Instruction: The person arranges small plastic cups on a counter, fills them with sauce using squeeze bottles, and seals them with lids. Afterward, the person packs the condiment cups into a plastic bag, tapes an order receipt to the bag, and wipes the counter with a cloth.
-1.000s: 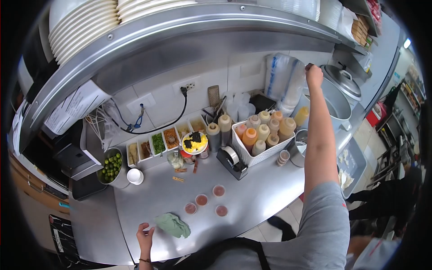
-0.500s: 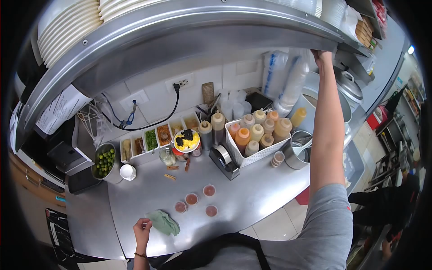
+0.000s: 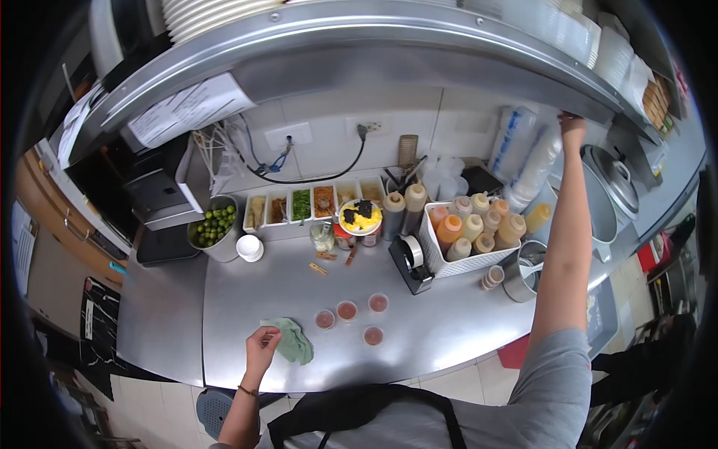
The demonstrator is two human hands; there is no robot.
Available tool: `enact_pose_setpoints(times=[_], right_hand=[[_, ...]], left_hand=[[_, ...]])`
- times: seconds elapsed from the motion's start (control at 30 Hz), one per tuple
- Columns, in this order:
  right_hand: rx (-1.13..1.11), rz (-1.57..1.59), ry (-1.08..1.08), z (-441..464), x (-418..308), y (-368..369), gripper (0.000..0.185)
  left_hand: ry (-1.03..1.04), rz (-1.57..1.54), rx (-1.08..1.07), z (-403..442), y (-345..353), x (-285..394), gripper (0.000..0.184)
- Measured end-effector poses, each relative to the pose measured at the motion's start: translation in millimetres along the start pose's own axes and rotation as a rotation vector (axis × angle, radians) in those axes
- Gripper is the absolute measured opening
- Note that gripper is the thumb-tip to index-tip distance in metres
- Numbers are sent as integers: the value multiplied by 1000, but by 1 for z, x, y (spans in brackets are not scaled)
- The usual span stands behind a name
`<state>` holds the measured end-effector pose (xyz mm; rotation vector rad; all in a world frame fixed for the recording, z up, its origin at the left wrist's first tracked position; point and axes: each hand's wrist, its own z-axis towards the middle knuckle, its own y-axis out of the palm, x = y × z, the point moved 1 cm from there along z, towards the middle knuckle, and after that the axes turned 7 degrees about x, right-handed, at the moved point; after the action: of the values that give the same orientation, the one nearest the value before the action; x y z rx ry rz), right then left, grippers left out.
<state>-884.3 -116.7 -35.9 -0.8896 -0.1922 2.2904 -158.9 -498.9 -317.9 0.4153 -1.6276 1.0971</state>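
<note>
My left hand [image 3: 262, 349] is over the front of the steel counter, fingers pinched together at the edge of a crumpled green cloth [image 3: 295, 343]. What they hold, if anything, is too small to make out. My right arm stretches far to the back right, where my right hand [image 3: 573, 127] has curled fingers at the upper end of a clear plastic sleeve of stacked lids or cups [image 3: 537, 166]. The shelf's shadow partly hides those fingertips. Several small cups of reddish sauce, one of them a cup [image 3: 346, 310] in the middle, stand right of the cloth.
A white basket [image 3: 467, 266] of squeeze bottles stands beside a tape dispenser [image 3: 411, 266]. Behind are topping trays [image 3: 301, 205], a bowl of yellow and black food [image 3: 360, 218], and a pot of limes [image 3: 222, 243]. The steel shelf [image 3: 419, 34] overhangs the counter.
The view has swung left, so the counter's contents appear farther right. My right hand stays up by the plastic sleeve; my left stays beside the cloth, fingers still pinched.
</note>
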Motion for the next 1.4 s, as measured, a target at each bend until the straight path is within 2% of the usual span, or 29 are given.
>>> enact_pose_setpoints(times=[0.03,0.1,0.17,0.2,0.23,0.27,0.37,0.43,0.53,0.57,0.6,0.67,0.7,0.77,0.83,0.87,0.9,1.0,1.07,1.13,1.2,1.23,1.3,1.33,1.4], right_hand=[[-3,13,-9,-5,-27,0,21],[181,1057,379,-47,-100,-13,20],[18,1152,372,-88,-117,-2,18],[-54,1172,440,-118,-142,-1,15],[-103,1205,372,-164,-194,-15,19],[-263,1036,297,-198,-207,-19,21],[-505,1015,414,-302,-272,-34,22],[-605,1165,600,-361,-308,-45,19],[-753,1393,843,-435,-329,-42,15],[-805,1443,974,-443,-357,-63,14],[-1060,1673,922,-464,-339,-57,25],[-818,1681,1001,-489,-381,-83,34],[-813,1665,1029,-501,-385,-83,34],[-565,1064,135,-520,-383,-80,33],[-787,928,325,-518,-357,-69,21],[-628,801,105,-507,-357,-69,17],[-575,766,39,-498,-355,-69,24],[-706,750,-122,-499,-362,-66,16],[-806,714,-40,-504,-351,-49,17],[-911,674,44,-515,-335,-29,23],[-1472,76,193,-535,-318,-6,39],[-1475,78,187,-554,-313,0,39],[-1371,-71,-37,-594,-305,6,44],[-1372,-72,-41,-605,-305,11,44],[-1110,-86,-93,-624,-304,12,46]], left_hand=[[-2,-11,0,0,0,3,14],[52,-38,37,-1,3,10,14],[177,-89,75,-1,9,28,16],[353,12,89,0,12,42,20],[524,116,105,-1,15,57,25],[652,155,63,-2,19,73,29],[1000,266,-16,-15,27,131,37],[1127,234,-26,-23,32,151,35],[1158,168,0,-21,30,155,31],[1140,127,37,-15,25,157,24],[1139,131,34,-13,19,155,24],[826,-45,56,-12,8,146,21],[805,-43,38,-14,4,147,21],[806,-230,128,-16,-5,152,20],[768,-179,115,-10,-13,140,24],[716,-108,142,-5,-21,134,25],[673,-37,172,2,-30,130,26],[599,44,125,17,-43,115,28],[744,191,314,27,-52,101,23],[646,221,333,33,-69,92,21],[558,247,363,33,-83,80,18],[548,256,372,35,-87,75,17],[538,260,384,34,-91,74,16],[466,246,343,31,-93,76,17],[379,239,298,27,-94,69,19]])
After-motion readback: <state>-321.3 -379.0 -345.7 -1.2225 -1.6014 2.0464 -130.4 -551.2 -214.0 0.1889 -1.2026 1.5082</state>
